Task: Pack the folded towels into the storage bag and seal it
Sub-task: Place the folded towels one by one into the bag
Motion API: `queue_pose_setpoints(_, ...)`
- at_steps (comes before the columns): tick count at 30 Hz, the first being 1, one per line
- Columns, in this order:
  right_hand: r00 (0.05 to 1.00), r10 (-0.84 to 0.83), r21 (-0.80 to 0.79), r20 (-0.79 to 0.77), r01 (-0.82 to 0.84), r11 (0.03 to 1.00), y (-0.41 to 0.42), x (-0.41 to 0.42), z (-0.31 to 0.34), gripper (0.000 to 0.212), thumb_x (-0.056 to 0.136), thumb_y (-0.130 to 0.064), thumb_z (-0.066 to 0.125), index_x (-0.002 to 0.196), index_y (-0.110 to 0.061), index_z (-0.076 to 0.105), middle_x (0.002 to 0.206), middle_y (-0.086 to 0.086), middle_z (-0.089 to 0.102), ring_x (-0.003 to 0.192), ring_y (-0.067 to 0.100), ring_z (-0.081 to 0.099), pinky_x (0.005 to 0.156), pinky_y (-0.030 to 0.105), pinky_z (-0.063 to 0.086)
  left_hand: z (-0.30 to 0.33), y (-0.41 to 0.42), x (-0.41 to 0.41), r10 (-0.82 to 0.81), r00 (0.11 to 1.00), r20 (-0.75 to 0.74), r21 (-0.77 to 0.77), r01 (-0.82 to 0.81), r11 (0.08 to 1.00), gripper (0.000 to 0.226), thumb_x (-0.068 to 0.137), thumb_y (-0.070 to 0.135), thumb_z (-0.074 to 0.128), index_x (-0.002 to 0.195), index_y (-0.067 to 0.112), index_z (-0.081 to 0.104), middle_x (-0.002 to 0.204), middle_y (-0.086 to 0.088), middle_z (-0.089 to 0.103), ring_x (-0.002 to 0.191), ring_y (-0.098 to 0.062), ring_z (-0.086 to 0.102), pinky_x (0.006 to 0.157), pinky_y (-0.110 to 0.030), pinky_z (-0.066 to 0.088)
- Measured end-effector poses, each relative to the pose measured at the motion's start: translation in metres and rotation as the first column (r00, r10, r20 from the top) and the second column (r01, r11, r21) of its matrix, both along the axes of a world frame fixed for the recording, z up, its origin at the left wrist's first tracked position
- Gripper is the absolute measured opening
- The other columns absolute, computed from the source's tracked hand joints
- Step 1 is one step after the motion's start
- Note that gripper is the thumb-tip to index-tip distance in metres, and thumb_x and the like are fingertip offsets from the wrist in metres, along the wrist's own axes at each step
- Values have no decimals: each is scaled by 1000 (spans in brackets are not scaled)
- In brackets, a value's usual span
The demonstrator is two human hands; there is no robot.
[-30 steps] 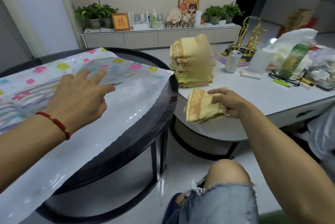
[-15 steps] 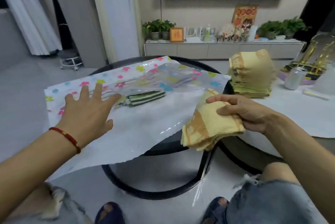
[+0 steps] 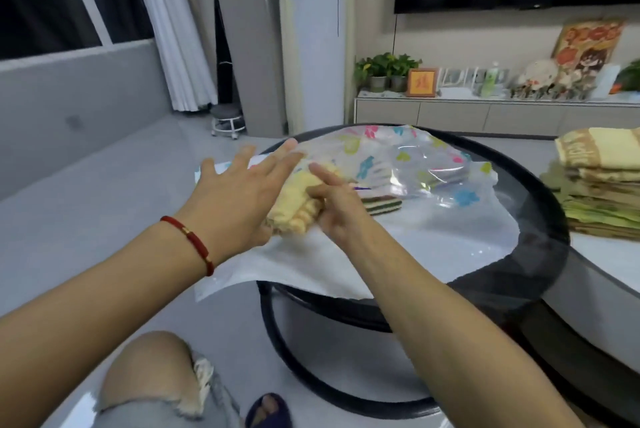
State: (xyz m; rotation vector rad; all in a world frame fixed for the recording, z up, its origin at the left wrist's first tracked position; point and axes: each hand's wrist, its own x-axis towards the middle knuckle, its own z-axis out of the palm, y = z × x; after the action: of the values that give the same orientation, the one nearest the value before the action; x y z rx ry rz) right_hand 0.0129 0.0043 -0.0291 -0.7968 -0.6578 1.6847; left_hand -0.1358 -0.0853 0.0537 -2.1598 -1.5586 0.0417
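Observation:
A clear storage bag [image 3: 415, 192] with coloured flower prints lies flat across the round black table [image 3: 540, 219]. A green-striped folded towel [image 3: 382, 204] lies inside it. My right hand [image 3: 337, 205] is shut on a folded yellow towel [image 3: 296, 209] at the bag's left side. My left hand [image 3: 239, 195], with a red bracelet on the wrist, is spread with fingers apart against the towel's left side, over the bag's edge. Whether the yellow towel is inside the bag cannot be told. A stack of folded yellow and green towels [image 3: 602, 185] stands on the white table at the right.
The white table [image 3: 595, 268] adjoins the black one at the right. Behind stands a low TV cabinet [image 3: 485, 115] with plants and ornaments. A small wheeled stool [image 3: 227, 121] stands by the curtain. My bare knee [image 3: 149, 372] is at the bottom left.
My right hand has carried the yellow towel leftward from the table's front edge to the bag's left side, next to my left hand. The view has swung left.

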Motion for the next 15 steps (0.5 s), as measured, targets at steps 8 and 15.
queue_pose_setpoints(8, 899, 177, -104, 402, -147, 984, 51, -83, -54, 70, 98, 3, 48, 158, -28, 32, 124, 12, 64, 105, 29, 66, 81, 40, 60, 16, 7, -1, -60, 996, 59, 60, 57, 997, 119, 73, 43, 78, 151, 33, -11, 163, 16, -11, 148, -26, 19, 96, -63, 43)
queue_pose_setpoints(15, 685, 152, 63, 713, -278, 958, 42, -75, -55, 63, 96, -18, 67, 153, -21, 41, 133, 15, 65, 103, 32, 72, 74, 41, 64, 4, 9, -5, -96, 992, 77, 42, 93, 995, 109, 78, 46, 71, 152, 34, -9, 160, 15, 0, 142, -25, 26, 96, -56, 46)
